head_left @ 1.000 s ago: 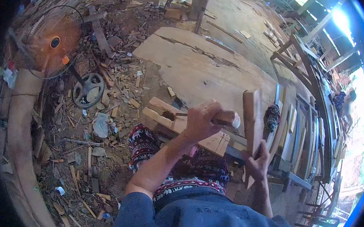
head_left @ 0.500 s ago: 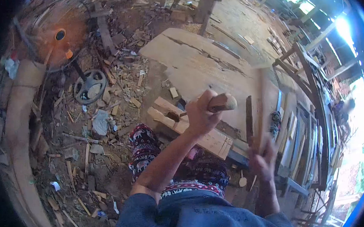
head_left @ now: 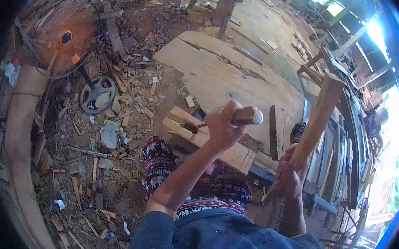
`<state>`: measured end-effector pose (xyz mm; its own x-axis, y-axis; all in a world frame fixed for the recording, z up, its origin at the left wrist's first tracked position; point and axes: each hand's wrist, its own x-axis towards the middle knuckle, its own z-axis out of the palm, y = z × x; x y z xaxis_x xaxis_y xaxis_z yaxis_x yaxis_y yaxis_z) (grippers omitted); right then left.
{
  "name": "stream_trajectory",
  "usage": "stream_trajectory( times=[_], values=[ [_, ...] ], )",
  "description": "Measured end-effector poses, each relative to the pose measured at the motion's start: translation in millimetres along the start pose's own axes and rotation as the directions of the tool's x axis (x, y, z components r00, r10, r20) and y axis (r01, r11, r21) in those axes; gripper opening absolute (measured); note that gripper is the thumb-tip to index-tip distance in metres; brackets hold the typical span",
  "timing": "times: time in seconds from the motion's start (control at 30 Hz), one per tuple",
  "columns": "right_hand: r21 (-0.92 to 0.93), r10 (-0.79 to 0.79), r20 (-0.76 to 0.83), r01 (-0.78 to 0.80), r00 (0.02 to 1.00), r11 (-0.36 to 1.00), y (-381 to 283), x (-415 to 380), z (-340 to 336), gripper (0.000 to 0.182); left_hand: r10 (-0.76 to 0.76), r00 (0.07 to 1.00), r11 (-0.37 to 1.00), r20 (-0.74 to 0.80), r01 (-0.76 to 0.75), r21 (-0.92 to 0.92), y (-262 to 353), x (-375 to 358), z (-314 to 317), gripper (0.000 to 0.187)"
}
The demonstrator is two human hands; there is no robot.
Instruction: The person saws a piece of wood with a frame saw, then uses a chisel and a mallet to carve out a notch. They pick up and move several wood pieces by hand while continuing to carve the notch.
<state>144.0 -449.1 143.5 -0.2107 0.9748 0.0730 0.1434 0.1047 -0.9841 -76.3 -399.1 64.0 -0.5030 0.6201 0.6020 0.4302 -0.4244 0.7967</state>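
My left hand (head_left: 223, 127) grips a wooden-handled chisel (head_left: 247, 116), its blade set into a notch in a light wooden workpiece (head_left: 195, 136) that rests across my patterned trouser leg (head_left: 158, 157). My right hand (head_left: 290, 171) is closed on the handle of a long wooden mallet (head_left: 317, 116), which is raised and tilted up to the right, above and clear of the chisel's butt end. A dark upright board (head_left: 274, 131) stands between the two hands.
A wide wooden slab (head_left: 223, 72) lies on the ground beyond the workpiece. Wood scraps and chips cover the dirt at left, with an orange fan (head_left: 61, 39) and a round base (head_left: 98, 95). Stacked planks and frames (head_left: 338, 128) fill the right side.
The mallet in my right hand has swung up and to the right, away from the chisel. My left hand keeps the chisel in the notch, nearly still.
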Motion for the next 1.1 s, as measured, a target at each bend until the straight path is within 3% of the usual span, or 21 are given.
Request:
stream_trajectory(
  times=[0.07,0.13,0.23,0.57,0.63,0.77,0.83,0.97,1.1],
  values=[
    [0.051,-0.019,-0.05,0.022,0.999,0.998,-0.4,0.4,-1.5,0.043,0.013,1.0,1.0,-0.004,-0.013,0.022,6.2,2.9,0.2,0.028],
    [0.069,0.05,-0.064,-0.046,0.997,0.997,8.9,-2.7,-5.9,0.037,0.186,0.982,0.983,-0.034,-0.186,0.007,13.6,5.7,-4.1,0.028],
    [0.049,0.095,-0.088,-0.091,0.992,0.995,18.9,-10.0,-8.4,0.03,0.264,0.964,0.961,-0.022,-0.261,0.093,24.3,10.9,-6.6,0.032],
    [0.073,0.082,-0.078,-0.077,0.994,0.994,37.4,-20.1,-16.1,0.027,0.164,0.986,0.986,0.01,-0.164,0.01,6.9,1.7,2.2,0.032],
    [0.027,0.112,-0.087,-0.11,0.99,0.994,38.4,-21.3,-15.8,0.029,0.103,0.992,0.995,0.073,-0.101,-0.02,2.5,-0.6,2.4,0.037],
    [0.049,0.156,-0.081,-0.152,0.984,0.987,29.5,-22.1,-10.1,0.031,0.095,0.993,0.996,0.074,-0.095,-0.001,4.1,1.8,0.0,0.037],
    [0.039,0.156,-0.063,-0.153,0.986,0.987,34.2,-21.3,-13.4,0.033,0.174,0.984,0.984,0.025,-0.174,0.03,3.9,4.7,-0.8,0.03],
    [0.02,0.159,-0.061,-0.158,0.985,0.987,30.3,-19.8,-10.4,0.034,0.144,0.989,0.99,0.033,-0.144,-0.005,1.5,1.9,3.0,0.029],
    [-0.047,0.065,-0.103,-0.07,0.993,0.996,14.4,-15.4,-12.6,0.034,0.149,0.989,0.988,0.005,-0.149,0.049,0.7,2.4,5.3,0.03]
  ],
)
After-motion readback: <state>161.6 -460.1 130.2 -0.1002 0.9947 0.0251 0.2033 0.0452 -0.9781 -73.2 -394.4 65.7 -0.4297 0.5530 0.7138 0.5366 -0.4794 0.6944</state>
